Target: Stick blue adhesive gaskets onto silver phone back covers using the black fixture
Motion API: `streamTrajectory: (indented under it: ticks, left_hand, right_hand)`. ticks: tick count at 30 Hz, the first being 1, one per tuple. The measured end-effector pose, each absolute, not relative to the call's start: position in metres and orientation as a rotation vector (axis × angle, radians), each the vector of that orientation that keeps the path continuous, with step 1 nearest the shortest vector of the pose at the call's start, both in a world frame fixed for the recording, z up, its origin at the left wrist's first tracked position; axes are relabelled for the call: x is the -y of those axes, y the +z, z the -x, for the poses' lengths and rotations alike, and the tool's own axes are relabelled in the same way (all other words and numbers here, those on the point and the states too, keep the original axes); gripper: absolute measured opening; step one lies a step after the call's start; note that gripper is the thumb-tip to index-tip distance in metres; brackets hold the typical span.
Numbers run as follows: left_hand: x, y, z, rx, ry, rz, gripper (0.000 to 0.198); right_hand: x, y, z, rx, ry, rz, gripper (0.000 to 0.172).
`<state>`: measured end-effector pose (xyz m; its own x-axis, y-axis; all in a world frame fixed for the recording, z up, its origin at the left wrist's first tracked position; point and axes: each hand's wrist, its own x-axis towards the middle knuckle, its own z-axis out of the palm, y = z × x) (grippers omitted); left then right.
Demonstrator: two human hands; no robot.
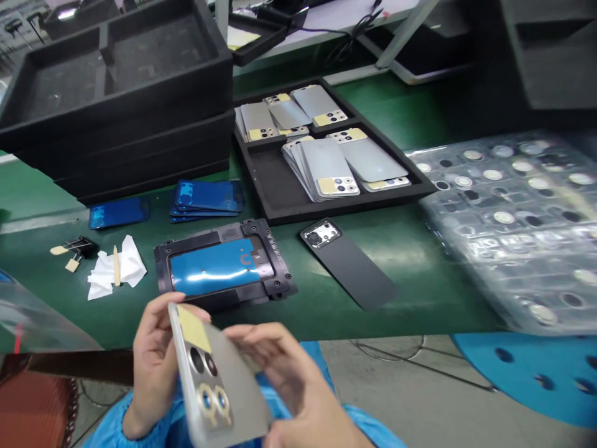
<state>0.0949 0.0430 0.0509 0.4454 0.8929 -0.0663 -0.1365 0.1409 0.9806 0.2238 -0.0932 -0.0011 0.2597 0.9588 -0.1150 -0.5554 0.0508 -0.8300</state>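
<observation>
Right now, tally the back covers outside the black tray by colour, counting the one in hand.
Grey: 1, the grey phone back cover between the left hand and right hand
Black: 1, the black back cover on the green mat
Total: 2
Not counted: the blue panel in the black jig and the blue stack; I cannot tell if they are covers.

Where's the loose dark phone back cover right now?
In the head view, the dark phone back cover lies flat on the green bench mat, right of the black clamping jig and just below the black tray of silver back covers.
</observation>
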Motion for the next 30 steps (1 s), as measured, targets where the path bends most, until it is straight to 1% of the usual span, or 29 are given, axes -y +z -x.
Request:
streamTrajectory:
  ticks: [3,5,6,10,13,20,25,30]
  left_hand:
    - [-0.061,0.046,-0.095,-0.942,1.081,-1.224,0.020]
    - [-0.076,0.038,-0.096,-1.023,1.160,-1.219,0.020]
    - [-0.083,0.032,-0.096,-1.060,1.169,-1.214,0.022]
    - [-0.100,0.013,-0.099,-1.131,1.060,-1.237,0.038]
    - [-0.103,0.006,-0.103,-1.129,0.949,-1.306,0.045]
    - [-0.104,0.000,-0.105,-1.135,0.956,-1.356,0.069]
    - [-0.105,0.000,-0.105,-1.116,0.932,-1.364,0.071]
    - [-0.104,0.001,-0.105,-1.118,0.944,-1.329,0.069]
  right_hand:
    - [0.084,0.010,-0.265,0.882,0.766,1.311,0.062]
    - [0.071,0.015,-0.293,1.097,0.574,1.448,0.059]
    - [0.063,0.016,-0.306,1.196,0.543,1.490,0.060]
    - [0.032,0.016,-0.337,1.417,0.662,1.657,0.065]
    - [0.018,0.017,-0.343,1.478,0.743,1.716,0.063]
    - [0.013,0.019,-0.344,1.525,0.805,1.677,0.061]
    - [0.011,0.018,-0.344,1.527,0.832,1.667,0.060]
    - [0.009,0.018,-0.344,1.529,0.854,1.665,0.060]
